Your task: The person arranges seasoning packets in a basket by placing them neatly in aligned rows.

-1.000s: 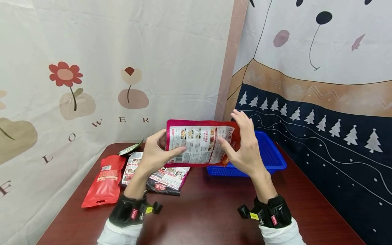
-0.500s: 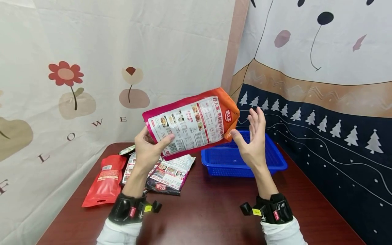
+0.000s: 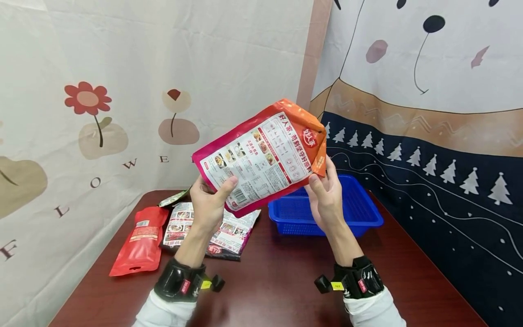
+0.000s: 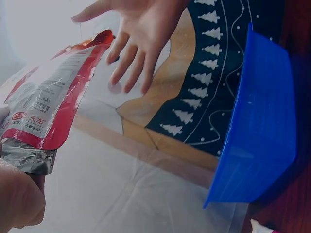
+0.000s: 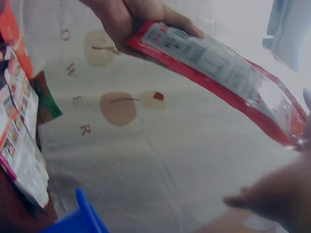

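Head view showed us the left hand [image 3: 208, 202] pinching the lower left end of a red-and-orange pouch [image 3: 261, 159], thumb over the printed label. The pouch was held up off the table [image 3: 278, 277], slanting upward to the right from that grip; what it held was hidden from us. At the gripped end, the left wrist view gave us a silvery strip [image 4: 31, 158].

Right of the grip, the right hand [image 3: 328, 200] had its thumb at the pouch's lower right corner and fingers behind, yet the left wrist view showed it spread and apart, so we could not tell whether it grasped anything.

Beyond and right of the grip stood a blue basket [image 3: 298, 227], partly behind the right hand; we saw perforated blue plastic inside. Left of the grip lay a red packet [image 3: 139, 240]. Nearer it, below on the table, a printed packet [image 3: 177, 222] overlapped a dark-edged packet [image 3: 233, 234], and behind these sat a green packet [image 3: 173, 198]. We could not see their contents.
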A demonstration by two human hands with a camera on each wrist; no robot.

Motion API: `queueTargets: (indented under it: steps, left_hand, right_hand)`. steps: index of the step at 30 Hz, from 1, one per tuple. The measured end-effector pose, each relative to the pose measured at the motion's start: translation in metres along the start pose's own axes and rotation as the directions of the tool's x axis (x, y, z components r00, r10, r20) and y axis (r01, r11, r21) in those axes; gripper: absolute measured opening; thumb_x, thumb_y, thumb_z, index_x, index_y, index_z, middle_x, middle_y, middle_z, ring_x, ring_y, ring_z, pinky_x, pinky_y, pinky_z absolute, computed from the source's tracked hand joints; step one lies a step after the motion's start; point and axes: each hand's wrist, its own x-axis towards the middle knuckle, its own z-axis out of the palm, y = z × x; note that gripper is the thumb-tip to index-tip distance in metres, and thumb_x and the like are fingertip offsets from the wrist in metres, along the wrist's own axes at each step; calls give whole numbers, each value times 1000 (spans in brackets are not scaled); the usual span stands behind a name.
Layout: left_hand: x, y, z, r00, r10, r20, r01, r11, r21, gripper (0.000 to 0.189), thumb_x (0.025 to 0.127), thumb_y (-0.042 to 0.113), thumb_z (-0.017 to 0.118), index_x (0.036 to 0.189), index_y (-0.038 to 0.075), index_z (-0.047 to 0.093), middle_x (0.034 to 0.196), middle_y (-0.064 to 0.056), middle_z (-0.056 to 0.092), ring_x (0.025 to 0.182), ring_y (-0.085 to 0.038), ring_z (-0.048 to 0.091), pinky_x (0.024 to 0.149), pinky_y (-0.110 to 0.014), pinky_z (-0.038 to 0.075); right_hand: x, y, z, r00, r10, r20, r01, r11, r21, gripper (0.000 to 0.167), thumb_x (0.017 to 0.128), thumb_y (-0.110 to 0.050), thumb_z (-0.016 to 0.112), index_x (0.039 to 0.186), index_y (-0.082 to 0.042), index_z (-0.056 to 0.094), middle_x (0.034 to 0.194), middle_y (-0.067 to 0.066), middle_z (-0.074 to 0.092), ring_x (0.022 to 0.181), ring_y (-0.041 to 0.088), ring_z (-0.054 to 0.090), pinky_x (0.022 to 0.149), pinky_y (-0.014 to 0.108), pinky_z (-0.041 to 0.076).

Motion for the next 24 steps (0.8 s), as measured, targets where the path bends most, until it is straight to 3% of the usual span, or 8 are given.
queueTargets:
  steps: [5, 9, 16, 24]
  left_hand:
    - [-4, -3, 7, 1000, -15, -9, 15, 1000, 12, 35, 99, -3, 80, 128, 14, 73, 114, 3, 88, 103, -19, 88, 89, -40, 73]
    - [-6, -4, 10, 1000, -12, -2, 12, 1000, 11, 35, 98, -3, 81, 127, 16, 73, 113, 2, 88, 102, -19, 88, 90, -39, 73]
    - [-6, -5, 10, 1000, -23, 3, 23, 999, 23, 36, 98, -2, 82, 129, 16, 73, 114, 2, 88, 103, -20, 88, 91, -40, 72]
    - [-6, -5, 9, 999, -43, 6, 43, 999, 32, 36, 98, 0, 83, 129, 17, 73, 114, 2, 88, 104, -20, 88, 92, -40, 72]
  right_hand:
    - [-4, 2, 10, 998, 63, 22, -64, 995, 75, 61, 112, -28, 70, 165, -20, 41, 160, 2, 57, 150, 22, 55, 120, 34, 59]
    - [-7, 3, 15, 993, 116, -16, -115, 991, 75, 43, 116, -15, 62, 157, -17, 50, 153, 0, 66, 141, 18, 66, 116, 34, 62]
    - [-7, 3, 19, 984, 142, -105, -136, 989, 57, 35, 116, -13, 63, 151, -9, 60, 140, 1, 78, 127, 19, 78, 105, 35, 68]
    - [-7, 1, 22, 981, 144, -129, -136, 988, 70, 33, 115, -12, 64, 148, -5, 62, 135, 2, 81, 121, 20, 83, 98, 37, 70]
